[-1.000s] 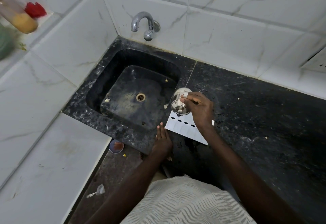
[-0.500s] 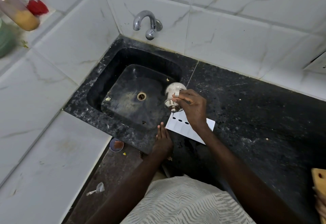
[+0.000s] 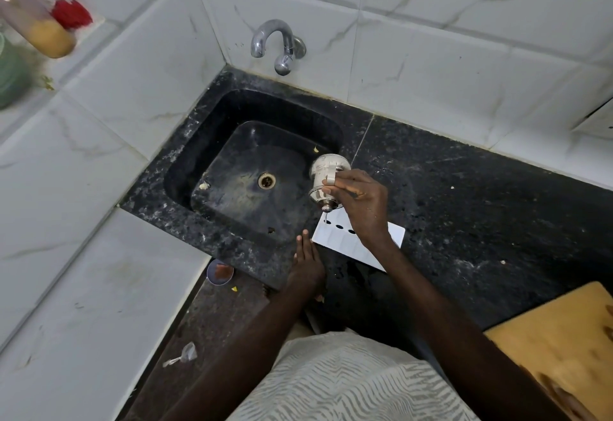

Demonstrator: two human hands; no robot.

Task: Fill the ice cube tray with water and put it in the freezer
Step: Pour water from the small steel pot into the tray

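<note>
The filling step is under way, and my judgement is that it is near its start. The right hand (image 3: 360, 200) is tipping a small steel cup (image 3: 326, 180) so that its mouth is pointing down, and a thin thread of water is falling from the rim directly below the grip onto the near-left corner of the ice cube tray (image 3: 358, 241). The white tray is lying flat on the black tabletop (image 3: 464, 208), just under and toward the person from the grip, right beside the rim of the sink (image 3: 205, 228). A few dark holes are showing in a row close under the grip; whether any compartments are already holding water I cannot tell. Still to come, as I read it: filling the remaining cells and carrying the tray to the freezer, which is not in view.

The right forearm is reaching forward and slightly inward, wrist bent over, fingers (image 3: 335, 188) wrapping the cup's side in a closed hold. The left hand (image 3: 306, 263) is resting flat, fingers together and extended, on the tabletop edge just left of the tray, holding nothing. The tap (image 3: 278, 44), well beyond the grip, is not running.
</note>
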